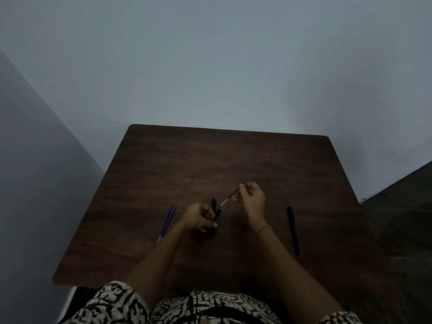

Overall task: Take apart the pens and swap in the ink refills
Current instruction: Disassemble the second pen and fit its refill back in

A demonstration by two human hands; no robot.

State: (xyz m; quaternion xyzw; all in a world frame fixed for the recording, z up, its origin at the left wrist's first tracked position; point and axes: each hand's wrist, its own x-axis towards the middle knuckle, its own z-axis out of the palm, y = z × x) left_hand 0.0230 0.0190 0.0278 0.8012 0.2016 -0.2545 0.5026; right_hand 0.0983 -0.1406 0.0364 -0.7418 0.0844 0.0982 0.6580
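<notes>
Your left hand (198,217) is curled around a black pen barrel (217,217), its open end tipped toward the refill so it can go straight in. Your right hand (251,197) pinches a blue ink refill (236,191) near its middle, angled toward the barrel (whether this one is old or new I can't tell). Two more spare refills (168,222) lie side by side on the table (233,155) to your left, within reach, and an unopened black pen (293,230) waits on your right
</notes>
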